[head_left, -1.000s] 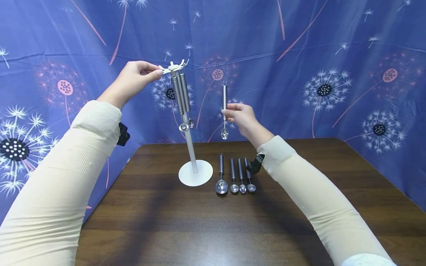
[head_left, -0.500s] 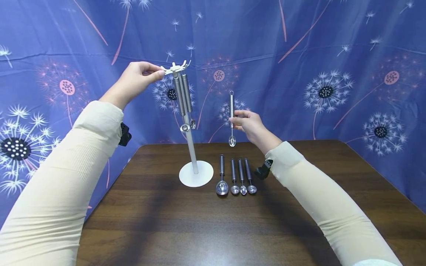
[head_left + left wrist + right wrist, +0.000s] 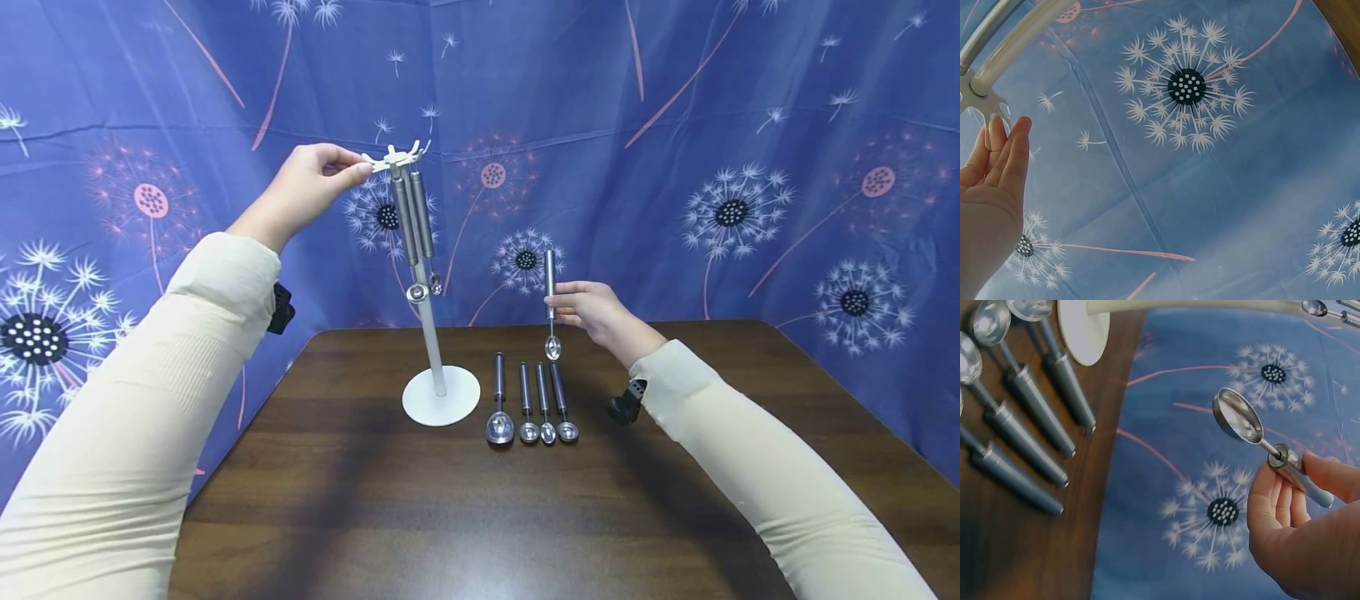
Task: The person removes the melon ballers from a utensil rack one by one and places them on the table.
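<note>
In the head view my left hand pinches one arm of the white hook rack at the top of a stand. The left wrist view shows the fingertips on that rack's edge. Steel-handled scoops hang from the rack, bowls down, beside the pole. My right hand holds a steel melon baller upright by its handle, bowl down, above the back of the table. Its oval bowl shows plainly in the right wrist view, with thumb and fingers around the handle.
On the brown table stands the stand's round white base. Right of it lies a row of several steel scoops, with a larger scoop at the left end. A blue dandelion-print cloth hangs behind the table.
My right hand has moved right and down with the melon baller, away from the stand. My left hand keeps its pinch on the rack.
</note>
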The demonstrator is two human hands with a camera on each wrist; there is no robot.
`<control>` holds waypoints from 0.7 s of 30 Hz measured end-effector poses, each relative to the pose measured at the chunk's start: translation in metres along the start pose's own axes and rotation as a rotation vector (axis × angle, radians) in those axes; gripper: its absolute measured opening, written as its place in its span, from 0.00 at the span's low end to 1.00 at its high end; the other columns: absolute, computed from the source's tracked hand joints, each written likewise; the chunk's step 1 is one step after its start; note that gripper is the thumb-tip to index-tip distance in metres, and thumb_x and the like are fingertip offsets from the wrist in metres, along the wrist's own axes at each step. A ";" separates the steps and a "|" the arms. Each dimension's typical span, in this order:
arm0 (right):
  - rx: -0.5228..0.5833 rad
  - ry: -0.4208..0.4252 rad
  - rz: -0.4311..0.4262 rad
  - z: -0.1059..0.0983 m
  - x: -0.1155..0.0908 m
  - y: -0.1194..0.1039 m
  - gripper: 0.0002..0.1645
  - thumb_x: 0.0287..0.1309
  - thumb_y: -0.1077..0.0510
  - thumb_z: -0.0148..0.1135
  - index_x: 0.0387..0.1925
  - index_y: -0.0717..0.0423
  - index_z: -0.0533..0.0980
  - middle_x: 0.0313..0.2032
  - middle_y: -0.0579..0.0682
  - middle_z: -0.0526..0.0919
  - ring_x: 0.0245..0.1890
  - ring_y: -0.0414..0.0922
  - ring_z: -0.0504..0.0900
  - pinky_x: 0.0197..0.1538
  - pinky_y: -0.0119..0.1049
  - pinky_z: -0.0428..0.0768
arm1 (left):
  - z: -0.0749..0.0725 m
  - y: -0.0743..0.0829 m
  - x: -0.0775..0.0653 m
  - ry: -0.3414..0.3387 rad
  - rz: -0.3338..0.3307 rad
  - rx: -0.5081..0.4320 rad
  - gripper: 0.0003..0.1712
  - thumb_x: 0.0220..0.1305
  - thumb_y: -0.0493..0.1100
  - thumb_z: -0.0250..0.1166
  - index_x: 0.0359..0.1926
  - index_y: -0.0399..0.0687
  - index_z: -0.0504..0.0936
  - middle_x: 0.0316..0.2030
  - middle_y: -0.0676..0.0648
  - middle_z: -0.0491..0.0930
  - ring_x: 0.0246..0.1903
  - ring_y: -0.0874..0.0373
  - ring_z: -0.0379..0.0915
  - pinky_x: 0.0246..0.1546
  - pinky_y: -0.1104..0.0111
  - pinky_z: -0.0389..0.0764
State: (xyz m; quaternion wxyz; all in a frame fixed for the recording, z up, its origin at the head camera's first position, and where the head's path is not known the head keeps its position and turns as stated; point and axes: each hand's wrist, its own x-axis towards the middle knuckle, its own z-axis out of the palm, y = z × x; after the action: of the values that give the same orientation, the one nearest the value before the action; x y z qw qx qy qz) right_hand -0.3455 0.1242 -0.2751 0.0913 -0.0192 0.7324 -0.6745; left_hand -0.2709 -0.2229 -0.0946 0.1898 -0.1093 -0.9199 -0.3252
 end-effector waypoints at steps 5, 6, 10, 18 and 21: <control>-0.004 -0.020 0.034 -0.008 0.000 0.005 0.32 0.63 0.64 0.61 0.66 0.65 0.64 0.35 0.43 0.79 0.30 0.36 0.80 0.45 0.28 0.83 | -0.002 -0.001 0.000 0.007 -0.011 -0.018 0.30 0.70 0.58 0.55 0.62 0.41 0.74 0.60 0.42 0.75 0.55 0.57 0.72 0.65 0.55 0.68; 0.000 -0.023 0.040 -0.009 0.000 0.006 0.32 0.63 0.64 0.61 0.66 0.65 0.64 0.33 0.43 0.79 0.30 0.36 0.80 0.46 0.29 0.83 | -0.003 -0.002 0.000 0.007 -0.012 -0.021 0.30 0.70 0.57 0.55 0.62 0.41 0.74 0.60 0.42 0.75 0.55 0.57 0.72 0.65 0.55 0.68; -0.013 -0.034 0.065 -0.014 -0.002 0.012 0.32 0.62 0.65 0.60 0.66 0.68 0.62 0.29 0.41 0.80 0.29 0.36 0.80 0.51 0.32 0.83 | 0.000 -0.002 0.000 0.006 -0.008 -0.021 0.30 0.70 0.57 0.56 0.61 0.40 0.74 0.58 0.42 0.76 0.52 0.60 0.73 0.64 0.57 0.69; -0.080 -0.081 0.119 -0.025 0.000 0.031 0.35 0.62 0.65 0.61 0.67 0.70 0.60 0.31 0.44 0.79 0.30 0.36 0.80 0.53 0.33 0.82 | 0.002 0.001 -0.001 0.002 -0.005 -0.018 0.30 0.70 0.57 0.55 0.62 0.40 0.74 0.59 0.40 0.76 0.54 0.56 0.72 0.64 0.56 0.69; -0.090 -0.107 0.137 -0.029 0.003 0.042 0.35 0.62 0.67 0.59 0.67 0.73 0.59 0.29 0.43 0.79 0.28 0.36 0.81 0.48 0.32 0.84 | 0.001 0.001 -0.001 -0.001 -0.009 -0.021 0.30 0.70 0.57 0.55 0.62 0.41 0.74 0.60 0.41 0.75 0.55 0.56 0.72 0.64 0.56 0.69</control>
State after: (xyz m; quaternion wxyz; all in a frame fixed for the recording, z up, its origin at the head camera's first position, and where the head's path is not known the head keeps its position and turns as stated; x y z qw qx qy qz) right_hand -0.3489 0.1558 -0.3154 0.1752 -0.0093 0.7556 -0.6311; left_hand -0.2705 -0.2217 -0.0954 0.1867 -0.1075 -0.9170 -0.3357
